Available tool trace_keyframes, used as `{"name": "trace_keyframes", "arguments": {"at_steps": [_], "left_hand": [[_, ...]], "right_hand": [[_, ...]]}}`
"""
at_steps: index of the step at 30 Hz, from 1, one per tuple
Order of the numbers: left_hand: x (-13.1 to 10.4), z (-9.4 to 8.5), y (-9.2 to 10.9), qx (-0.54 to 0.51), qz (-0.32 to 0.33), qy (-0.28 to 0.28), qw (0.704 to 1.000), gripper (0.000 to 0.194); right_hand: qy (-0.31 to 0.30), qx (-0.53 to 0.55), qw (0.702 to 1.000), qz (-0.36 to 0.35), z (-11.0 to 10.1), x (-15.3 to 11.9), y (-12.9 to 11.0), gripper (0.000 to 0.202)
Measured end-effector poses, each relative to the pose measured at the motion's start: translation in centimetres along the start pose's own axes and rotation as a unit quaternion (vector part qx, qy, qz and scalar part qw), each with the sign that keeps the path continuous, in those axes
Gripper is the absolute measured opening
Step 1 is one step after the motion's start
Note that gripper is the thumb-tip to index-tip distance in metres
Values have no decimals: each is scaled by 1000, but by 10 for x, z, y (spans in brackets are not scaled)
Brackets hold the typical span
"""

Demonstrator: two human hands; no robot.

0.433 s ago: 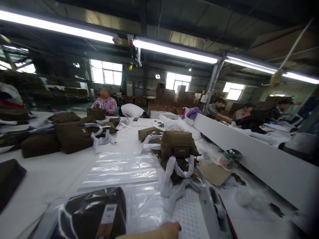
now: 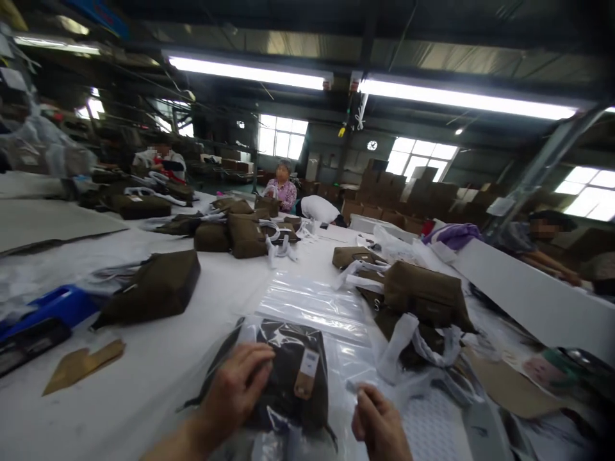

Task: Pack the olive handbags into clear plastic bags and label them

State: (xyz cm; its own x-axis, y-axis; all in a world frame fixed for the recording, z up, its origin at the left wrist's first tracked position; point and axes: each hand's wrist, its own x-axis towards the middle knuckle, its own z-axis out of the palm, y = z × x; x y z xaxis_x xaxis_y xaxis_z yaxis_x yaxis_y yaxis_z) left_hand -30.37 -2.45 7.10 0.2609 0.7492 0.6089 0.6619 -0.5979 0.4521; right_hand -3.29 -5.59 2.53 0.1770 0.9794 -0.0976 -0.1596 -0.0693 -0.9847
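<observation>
A dark bag in clear plastic (image 2: 283, 339) lies on the white table in front of me, a tag (image 2: 306, 372) showing on its right part. Over its left side is my left hand (image 2: 240, 384), fingers curled towards the thumb; whether they pinch the plastic is hidden. To the right of the bag, my right hand (image 2: 377, 416) is closed, thumb against the fingers, with a small pale bit at the fingertips that I cannot make out. Flat clear plastic bags (image 2: 312, 298) lie beyond and beside the wrapped bag.
Brown bags with white-wrapped handles (image 2: 425, 291) stand at the right, near a cup (image 2: 552, 368). Another brown bag (image 2: 161, 282), a blue object (image 2: 57, 307) and cardboard (image 2: 84, 365) lie left. A person in a patterned top (image 2: 287, 192) is across the table.
The view has swung left, so the table's things sit farther right. My left hand has come into view over the wrapped bag; my right hand now shows closed beside it.
</observation>
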Motion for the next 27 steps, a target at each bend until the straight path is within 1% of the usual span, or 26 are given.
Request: {"name": "trace_keyframes", "arguments": {"at_steps": [1,2,3,4,5,7,8,10,11,13,16,18,20,22,24,25,27], "left_hand": [[-9,-4,-22,44,-48,35,997,21],[-17,-5,-42,81,-84,49,992,23],[-24,-3,-59,112,-101,42,988,26],[-30,2,-72,137,-101,24,985,29],[-35,9,-81,161,-87,5,983,32],[-45,25,-92,207,-40,-18,977,38],[-49,32,-94,229,-20,-20,973,42],[-57,45,-95,262,3,-11,965,48],[-60,49,-95,271,5,-7,962,50],[-65,55,-95,278,-3,0,961,55],[-67,54,-97,264,-12,3,964,58],[-65,48,-100,233,-14,8,972,55],[-60,38,-105,187,-25,21,982,49],[-53,28,-115,148,-45,44,987,40],[-44,20,-127,131,-65,59,987,35],[-41,19,-134,130,-71,57,987,34],[-35,20,-146,134,-73,32,988,36]], "right_hand": [[-45,58,997,36,27,9,-12,43],[-85,90,990,63,54,17,-23,45],[-119,109,983,84,82,24,-32,46],[-151,118,976,101,108,31,-39,47],[-180,120,969,119,133,38,-43,47],[-231,110,953,162,176,52,-43,46],[-249,98,946,184,194,59,-38,42],[-262,58,937,223,220,73,-26,29],[-257,37,937,235,229,79,-18,23],[-235,0,940,248,239,89,-5,18],[-211,-34,942,257,245,99,7,16],[-205,-56,942,261,246,102,8,16],[-200,-81,940,263,246,105,8,16],[-194,-106,939,263,247,108,7,18],[-190,-128,939,256,249,110,7,21],[-191,-137,940,249,249,111,7,22],[-201,-144,943,223,250,112,8,23]]}}
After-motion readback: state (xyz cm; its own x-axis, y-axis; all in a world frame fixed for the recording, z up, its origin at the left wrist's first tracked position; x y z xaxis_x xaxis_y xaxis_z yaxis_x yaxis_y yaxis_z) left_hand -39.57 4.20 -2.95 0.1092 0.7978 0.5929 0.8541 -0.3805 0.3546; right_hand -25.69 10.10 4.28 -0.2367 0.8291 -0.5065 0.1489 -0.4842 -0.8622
